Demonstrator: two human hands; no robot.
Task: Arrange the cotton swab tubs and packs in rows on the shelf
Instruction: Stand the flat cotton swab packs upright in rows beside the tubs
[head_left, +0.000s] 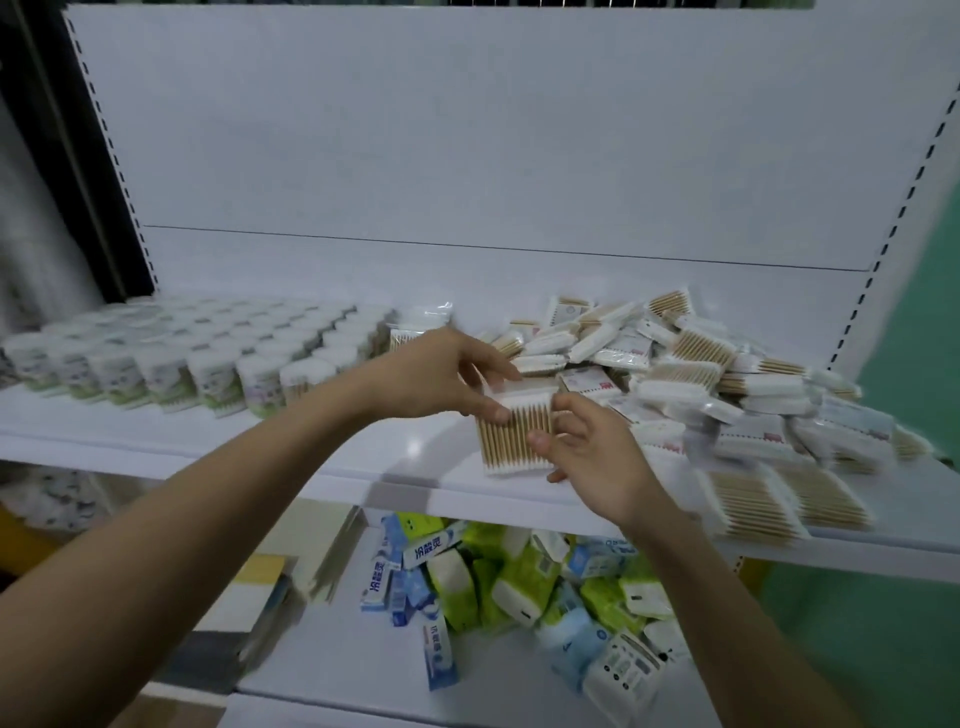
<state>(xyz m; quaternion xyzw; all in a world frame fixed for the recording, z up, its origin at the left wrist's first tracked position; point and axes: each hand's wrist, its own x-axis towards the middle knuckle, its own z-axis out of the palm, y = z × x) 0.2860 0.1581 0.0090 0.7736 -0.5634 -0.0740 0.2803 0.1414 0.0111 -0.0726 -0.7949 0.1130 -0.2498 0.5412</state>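
Observation:
A flat pack of wooden-stick cotton swabs is held just above the white shelf near its front edge. My left hand pinches the pack's top end from the left. My right hand grips its right side with curled fingers. Round cotton swab tubs stand in tidy rows on the shelf's left half, with one upright pack beside them. A loose heap of swab packs covers the right half.
The white back panel rises behind the shelf, with slotted uprights at both sides. On the lower shelf lie green and blue wipe packs and toothpaste boxes. Bare shelf surface shows between the tubs and the heap.

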